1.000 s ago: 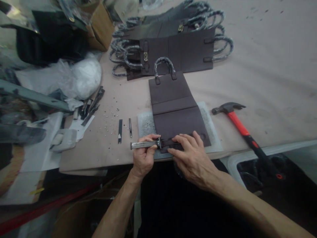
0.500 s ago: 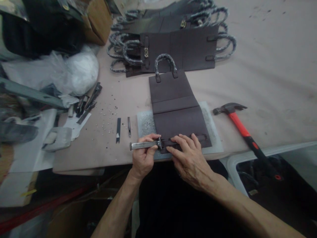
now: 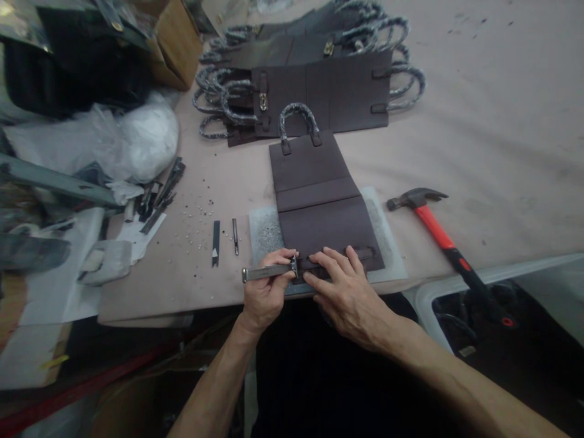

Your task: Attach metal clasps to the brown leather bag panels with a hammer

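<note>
A dark brown leather bag panel [image 3: 319,204] with a wrapped handle lies flat on a pale cutting pad [image 3: 264,228] at the table's near edge. My left hand [image 3: 264,289] is closed around a metal punch tool [image 3: 262,272] that lies sideways, its tip against the strap at the panel's near edge. My right hand [image 3: 349,292] rests on that strap with fingers pressed down beside the punch tip. The strap's end under my fingers is hidden.
A red-handled hammer [image 3: 438,234] lies right of the pad. Two small punches [image 3: 223,238] and scattered rivets lie left of it. More bag panels [image 3: 314,85] are stacked at the back. Plastic bags, tools and a cardboard box [image 3: 176,42] crowd the left side.
Both hands stay on the strap and punch. The punch has tilted slightly and my right fingers have crept a little left along the strap.
</note>
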### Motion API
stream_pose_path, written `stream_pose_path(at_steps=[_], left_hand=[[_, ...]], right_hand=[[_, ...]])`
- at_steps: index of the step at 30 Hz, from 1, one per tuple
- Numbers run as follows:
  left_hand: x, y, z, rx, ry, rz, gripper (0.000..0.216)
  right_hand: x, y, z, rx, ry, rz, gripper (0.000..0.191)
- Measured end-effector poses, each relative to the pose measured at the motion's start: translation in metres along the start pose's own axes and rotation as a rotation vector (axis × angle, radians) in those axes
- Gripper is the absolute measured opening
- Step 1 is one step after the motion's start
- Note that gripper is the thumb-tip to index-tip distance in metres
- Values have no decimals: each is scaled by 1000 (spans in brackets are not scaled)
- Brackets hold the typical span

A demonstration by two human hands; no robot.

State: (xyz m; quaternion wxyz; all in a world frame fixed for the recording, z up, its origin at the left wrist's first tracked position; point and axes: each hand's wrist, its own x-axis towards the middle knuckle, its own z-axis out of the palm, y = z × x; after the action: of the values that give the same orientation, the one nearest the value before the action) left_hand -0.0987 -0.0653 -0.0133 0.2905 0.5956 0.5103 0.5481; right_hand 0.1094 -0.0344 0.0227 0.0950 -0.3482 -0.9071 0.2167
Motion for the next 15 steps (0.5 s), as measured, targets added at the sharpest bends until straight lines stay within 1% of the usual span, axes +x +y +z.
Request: stream_pose_path(at_steps=[5, 10, 15], left_hand=[[-1, -2, 1, 48, -20, 21, 15], [3, 0, 1, 120, -24, 76, 13], [3, 0, 3, 203, -56, 107, 12]], right_hand=[[0, 0, 1, -3, 12, -2, 40], [-2, 0, 2, -1, 23, -8, 40], [-3, 3, 3, 29, 32, -20, 39]])
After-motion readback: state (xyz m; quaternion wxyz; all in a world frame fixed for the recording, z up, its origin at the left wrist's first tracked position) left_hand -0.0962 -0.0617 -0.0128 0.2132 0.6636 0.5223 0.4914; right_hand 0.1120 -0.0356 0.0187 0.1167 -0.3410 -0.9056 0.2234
